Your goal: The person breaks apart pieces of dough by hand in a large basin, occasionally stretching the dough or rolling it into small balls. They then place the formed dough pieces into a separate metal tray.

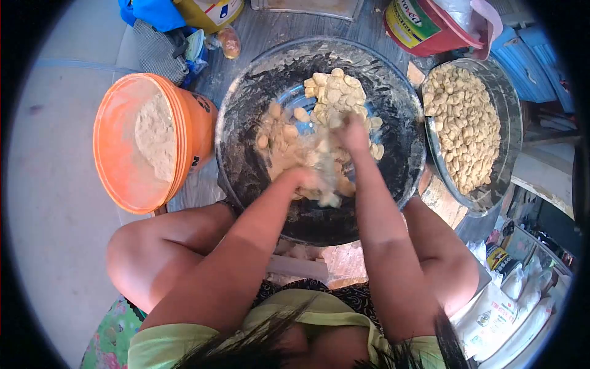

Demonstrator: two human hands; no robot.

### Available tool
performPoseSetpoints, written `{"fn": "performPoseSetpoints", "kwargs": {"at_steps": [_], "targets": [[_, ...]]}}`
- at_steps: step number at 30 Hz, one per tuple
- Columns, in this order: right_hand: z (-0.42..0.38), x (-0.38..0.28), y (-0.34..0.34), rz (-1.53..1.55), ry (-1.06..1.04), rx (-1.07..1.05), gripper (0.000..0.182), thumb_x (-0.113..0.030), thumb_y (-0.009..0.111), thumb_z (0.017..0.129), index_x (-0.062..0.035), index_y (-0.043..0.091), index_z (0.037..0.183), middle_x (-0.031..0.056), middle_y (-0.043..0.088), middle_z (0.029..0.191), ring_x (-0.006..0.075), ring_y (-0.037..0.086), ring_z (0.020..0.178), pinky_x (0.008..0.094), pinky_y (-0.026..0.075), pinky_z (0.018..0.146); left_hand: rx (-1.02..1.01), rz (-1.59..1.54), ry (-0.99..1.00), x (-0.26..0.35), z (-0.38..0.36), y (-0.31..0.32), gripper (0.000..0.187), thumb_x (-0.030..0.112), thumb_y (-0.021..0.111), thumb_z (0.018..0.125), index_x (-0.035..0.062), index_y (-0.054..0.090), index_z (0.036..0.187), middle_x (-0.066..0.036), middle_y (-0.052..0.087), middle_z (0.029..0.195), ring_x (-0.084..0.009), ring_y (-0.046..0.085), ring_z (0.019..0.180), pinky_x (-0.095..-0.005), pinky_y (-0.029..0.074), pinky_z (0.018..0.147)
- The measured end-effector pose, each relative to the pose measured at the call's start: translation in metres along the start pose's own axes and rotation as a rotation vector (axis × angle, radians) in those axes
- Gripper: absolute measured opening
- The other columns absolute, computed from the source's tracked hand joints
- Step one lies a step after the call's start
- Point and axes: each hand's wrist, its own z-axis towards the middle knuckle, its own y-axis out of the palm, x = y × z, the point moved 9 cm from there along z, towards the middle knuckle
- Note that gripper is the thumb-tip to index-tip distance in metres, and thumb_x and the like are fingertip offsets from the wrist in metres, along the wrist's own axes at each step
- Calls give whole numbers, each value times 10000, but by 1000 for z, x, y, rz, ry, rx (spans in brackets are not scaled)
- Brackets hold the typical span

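Note:
A large round black basin (pixel 246 111), dusted with flour, sits in front of me between my crossed legs. Inside it lie pale, flattened dough pieces (pixel 337 92) in a heap toward the back. More floury, browner pieces (pixel 279 132) are spread over the left and middle. Both hands are down among them, smeared by motion. My left hand (pixel 309 179) is low in the middle of the basin, over the floury pieces. Farther back, my right hand (pixel 351 132) is at the front edge of the pale heap. Between the hands some pale pieces (pixel 326 163) are blurred, and the fingers do not show clearly.
An orange bucket (pixel 126 172) with flour (pixel 155 136) leans open at the left. A dark tub full of dough pieces (pixel 464 123) stands close on the right. Behind are a red bucket (pixel 424 27) and a yellow container (pixel 212 13). White plastic sacks (pixel 491 320) lie at lower right.

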Motion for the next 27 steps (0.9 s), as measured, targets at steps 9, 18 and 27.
{"fn": "performPoseSetpoints", "kwargs": {"at_steps": [9, 18, 27], "targets": [[-47, -1, 90, -548, -497, 206, 596, -138, 595, 713, -128, 411, 1280, 204, 187, 1441, 419, 324, 1223, 472, 302, 1011, 910, -122, 6, 14, -49, -160, 281, 278, 606, 754, 41, 640, 902, -94, 635, 789, -189, 575, 617, -336, 464, 581], [-56, 31, 47, 122, -271, 180, 517, -111, 637, 712, -104, 450, 1194, 194, 438, 1144, 377, 476, 1027, 403, 439, 855, 830, -482, 128, 10, -9, -123, 387, 232, 681, 722, -15, 573, 999, -129, 598, 879, -202, 568, 704, -337, 463, 549], [-47, 19, 47, 888, -55, -92, 571, -23, 747, 654, -52, 466, 1150, 79, 552, 1030, 155, 555, 911, 278, 489, 712, 539, -1050, 166, 41, -32, -88, 482, 348, 654, 806, 84, 503, 1180, -65, 501, 1124, -187, 549, 928, -328, 491, 721]]}}
